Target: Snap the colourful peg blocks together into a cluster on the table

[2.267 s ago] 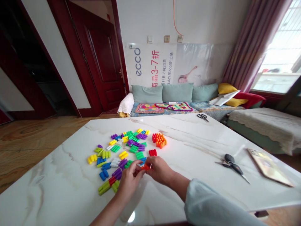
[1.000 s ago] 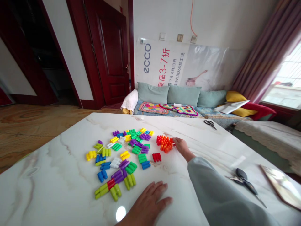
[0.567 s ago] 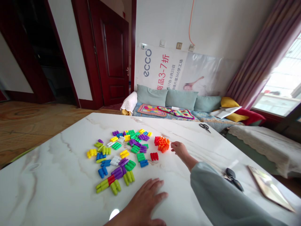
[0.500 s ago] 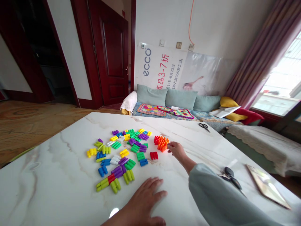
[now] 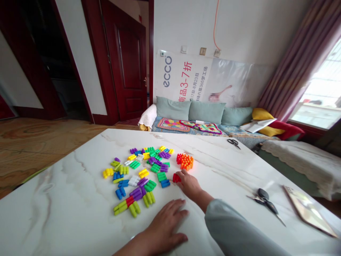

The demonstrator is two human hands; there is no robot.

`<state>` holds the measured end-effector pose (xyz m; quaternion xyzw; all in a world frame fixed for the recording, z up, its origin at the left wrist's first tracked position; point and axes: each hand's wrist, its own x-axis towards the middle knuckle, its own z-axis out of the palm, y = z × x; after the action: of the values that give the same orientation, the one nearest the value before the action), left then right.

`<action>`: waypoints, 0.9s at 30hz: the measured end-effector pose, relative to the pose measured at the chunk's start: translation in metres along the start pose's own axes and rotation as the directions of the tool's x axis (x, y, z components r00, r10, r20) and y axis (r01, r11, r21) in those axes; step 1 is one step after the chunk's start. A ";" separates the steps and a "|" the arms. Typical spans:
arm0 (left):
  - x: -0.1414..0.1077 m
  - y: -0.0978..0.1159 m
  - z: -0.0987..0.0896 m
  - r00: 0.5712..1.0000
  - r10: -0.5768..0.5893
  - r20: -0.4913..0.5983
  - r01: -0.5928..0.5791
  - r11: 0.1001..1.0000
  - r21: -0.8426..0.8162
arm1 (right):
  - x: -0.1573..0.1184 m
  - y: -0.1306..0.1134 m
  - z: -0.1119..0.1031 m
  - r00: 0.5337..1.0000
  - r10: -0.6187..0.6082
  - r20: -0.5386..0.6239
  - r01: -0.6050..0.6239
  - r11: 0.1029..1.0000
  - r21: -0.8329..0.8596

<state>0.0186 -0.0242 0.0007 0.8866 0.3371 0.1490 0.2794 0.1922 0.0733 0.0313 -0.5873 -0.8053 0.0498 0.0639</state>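
Near the front of the marble table (image 5: pixel 80 170), my left hand (image 5: pixel 168 225) lies with its fingers spread and nothing in it. My right hand (image 5: pixel 188 183) has its fingertips closed on a red block (image 5: pixel 176 178), which they partly hide. Beyond it stands a tight group of orange blocks (image 5: pixel 187 162), with red ones at its left edge. To the left, many finger-shaped blocks are scattered, among them green blocks (image 5: pixel 161 176), blue blocks (image 5: pixel 165 183), purple blocks (image 5: pixel 136 193) and lime blocks (image 5: pixel 149 199).
Keys (image 5: pixel 268 202) and a flat rectangular object (image 5: pixel 309 209) lie on the right of the table. Black scissors (image 5: pixel 233 143) rest near its far edge. Behind the table is a sofa with grey-green cushions (image 5: pixel 207 111).
My right hand has moved from the orange group toward me and left, to the red block. My left hand has stayed nearly in place. The view has shifted slightly.
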 end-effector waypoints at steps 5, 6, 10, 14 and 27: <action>0.005 -0.005 0.003 0.989 -0.043 -0.140 0.027 0.993 -0.111 | -0.002 0.001 0.000 0.993 0.046 -0.104 -0.029 0.986 0.166; 0.007 -0.007 0.003 0.981 -0.065 -0.182 0.041 0.990 -0.134 | -0.002 0.003 0.000 0.990 0.083 -0.117 -0.052 0.967 0.250; 0.016 -0.023 0.001 0.916 -0.156 -0.370 0.095 0.979 -0.178 | 0.000 0.009 0.002 0.971 0.237 -0.020 -0.160 0.715 0.681; 0.021 -0.041 -0.006 0.859 -0.193 -0.474 0.116 0.976 -0.186 | -0.001 0.012 0.005 0.969 0.228 0.099 -0.192 0.437 0.879; 0.025 -0.035 -0.025 0.827 -0.209 -0.522 0.022 0.940 -0.340 | -0.014 -0.003 0.002 0.984 -0.169 0.050 0.079 0.674 0.734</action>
<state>0.0071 0.0240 0.0021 0.7264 0.4281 0.4328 0.3190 0.1930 0.0588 0.0291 -0.4535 -0.7590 0.3948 0.2498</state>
